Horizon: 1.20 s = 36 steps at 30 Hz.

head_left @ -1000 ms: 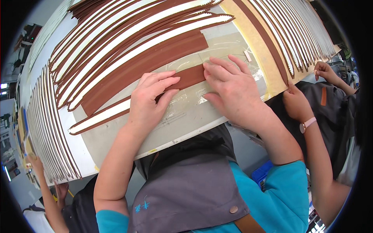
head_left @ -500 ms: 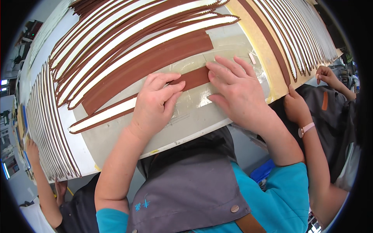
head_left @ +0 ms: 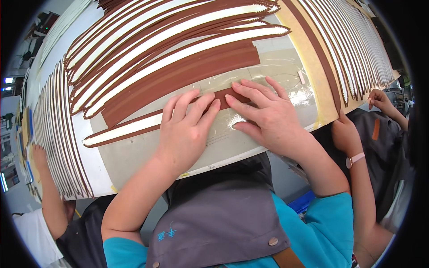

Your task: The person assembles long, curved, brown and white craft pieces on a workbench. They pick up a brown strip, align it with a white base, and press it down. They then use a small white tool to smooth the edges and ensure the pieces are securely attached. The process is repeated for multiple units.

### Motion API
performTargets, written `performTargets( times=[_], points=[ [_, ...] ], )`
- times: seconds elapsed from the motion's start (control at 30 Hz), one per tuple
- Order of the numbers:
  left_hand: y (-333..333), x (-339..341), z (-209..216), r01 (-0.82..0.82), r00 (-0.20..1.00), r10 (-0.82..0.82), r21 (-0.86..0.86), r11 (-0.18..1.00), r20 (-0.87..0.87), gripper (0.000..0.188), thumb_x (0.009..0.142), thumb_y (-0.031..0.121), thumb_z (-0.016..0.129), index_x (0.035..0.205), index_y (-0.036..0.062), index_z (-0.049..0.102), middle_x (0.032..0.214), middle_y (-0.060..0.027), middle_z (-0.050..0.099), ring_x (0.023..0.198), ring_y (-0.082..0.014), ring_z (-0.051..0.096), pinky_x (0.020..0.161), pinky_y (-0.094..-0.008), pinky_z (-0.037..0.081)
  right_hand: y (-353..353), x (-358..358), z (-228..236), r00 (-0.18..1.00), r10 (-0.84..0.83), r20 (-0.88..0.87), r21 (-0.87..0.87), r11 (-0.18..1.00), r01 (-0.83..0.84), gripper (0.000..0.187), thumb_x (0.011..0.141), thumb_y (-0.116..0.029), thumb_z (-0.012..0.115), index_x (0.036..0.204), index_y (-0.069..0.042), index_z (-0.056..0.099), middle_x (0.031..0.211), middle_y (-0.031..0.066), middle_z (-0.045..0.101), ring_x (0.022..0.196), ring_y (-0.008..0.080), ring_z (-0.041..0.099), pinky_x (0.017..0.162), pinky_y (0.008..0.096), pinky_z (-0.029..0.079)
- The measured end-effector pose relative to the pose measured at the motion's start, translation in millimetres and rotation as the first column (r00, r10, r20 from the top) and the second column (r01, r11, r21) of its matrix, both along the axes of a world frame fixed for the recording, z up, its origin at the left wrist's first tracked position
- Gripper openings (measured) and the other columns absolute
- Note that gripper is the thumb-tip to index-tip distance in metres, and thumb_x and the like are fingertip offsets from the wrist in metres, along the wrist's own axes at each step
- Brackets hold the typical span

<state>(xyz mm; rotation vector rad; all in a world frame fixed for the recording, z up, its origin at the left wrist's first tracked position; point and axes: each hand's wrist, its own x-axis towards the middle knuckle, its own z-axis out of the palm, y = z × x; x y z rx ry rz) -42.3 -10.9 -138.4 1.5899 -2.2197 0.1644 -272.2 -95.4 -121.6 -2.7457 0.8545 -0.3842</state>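
Note:
A long brown strip [head_left: 221,97], which looks like leather, lies across the grey work mat [head_left: 134,163] in front of me. At its left part a white band [head_left: 134,127] runs along its middle, and its left end is toothed. My left hand [head_left: 184,131] rests over the strip near its middle, fingers stretched and fingertips pressing on it. Just to the right, my right hand [head_left: 270,114] lies with fingers spread, its fingertips on the brown surface and its thumb apart on the mat. My right hand hides the strip's right end.
Behind the strip lie plain brown strips [head_left: 214,61] and a pile of brown-and-white strips [head_left: 178,33]. Rows of finished-looking strips hang over the table at left [head_left: 58,134] and right [head_left: 344,49]. Co-workers' hands [head_left: 346,134] are at the table's right and left edges.
My left hand has gone from a pinch at the strip to fingers stretched over it, moving slightly right. My right fingertips have slid left along the strip. The view has shifted slightly.

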Motion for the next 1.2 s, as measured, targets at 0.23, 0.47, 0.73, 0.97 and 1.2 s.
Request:
performTargets(
  times=[0.23,0.47,0.73,0.97,1.2],
  points=[
    [13,-1,1,-0.051,0.997,0.046,0.077,0.996,0.064,0.051,0.085,0.013,0.078,0.136,0.0095,0.07,0.146,0.0005,0.063,0.134,-0.0256,0.054,0.112,-0.0452,0.043,0,-2,3,1.0,0.0,-0.031,-0.002,1.0,0.0,0.06,0.088,-0.031,0.082,0.144,-0.017,0.065,0.153,0.0038,0.058,0.144,0.0234,0.052,0.125,0.053,0.033],
    [17,-2,0,-0.084,0.996,0.08,0.149,0.985,0.031,0.057,0.084,0.014,0.079,0.139,0.0095,0.069,0.147,-0.0019,0.062,0.132,-0.027,0.056,0.112,-0.0444,0.043,1,-15,4,0.992,-0.058,-0.112,0.042,0.997,0.063,0.066,0.091,-0.033,0.079,0.152,-0.017,0.059,0.162,0.0004,0.052,0.153,0.0268,0.044,0.128,0.0549,0.028],
    [5,2,-8,-0.032,0.981,0.047,0.083,0.996,-0.19,0.039,0.086,0.021,0.08,0.124,0.012,0.076,0.129,-0.0012,0.07,0.112,-0.0251,0.061,0.103,-0.044,0.048,-12,-14,-2,0.997,-0.065,-0.051,-0.083,0.995,0.061,0.045,0.09,-0.02,0.079,0.133,-0.009,0.074,0.139,0.004,0.072,0.14,0.0316,0.055,0.124,0.0537,0.033],
    [-21,10,0,-0.047,0.964,0.078,0.125,0.991,-0.255,0.027,0.081,0.021,0.086,0.105,0.0116,0.078,0.102,-0.0018,0.07,0.099,-0.0253,0.064,0.089,-0.041,0.053,-42,5,21,0.989,-0.125,0.079,0.264,0.959,0.101,0.045,0.08,-0.008,0.083,0.124,-0.008,0.075,0.12,0.0121,0.073,0.109,0.0369,0.068,0.096,0.0438,0.054],
    [-32,2,24,-0.029,0.925,0.108,0.215,0.976,-0.364,0.021,0.081,0.014,0.084,0.094,0.0091,0.069,0.095,-0.0041,0.065,0.094,-0.0283,0.066,0.08,-0.0413,0.054,-52,12,32,0.982,-0.156,0.102,0.333,0.936,0.114,0.021,0.077,-0.002,0.085,0.097,-0.003,0.076,0.099,0.0079,0.071,0.091,0.028,0.07,0.08,0.0381,0.056]
  ],
)
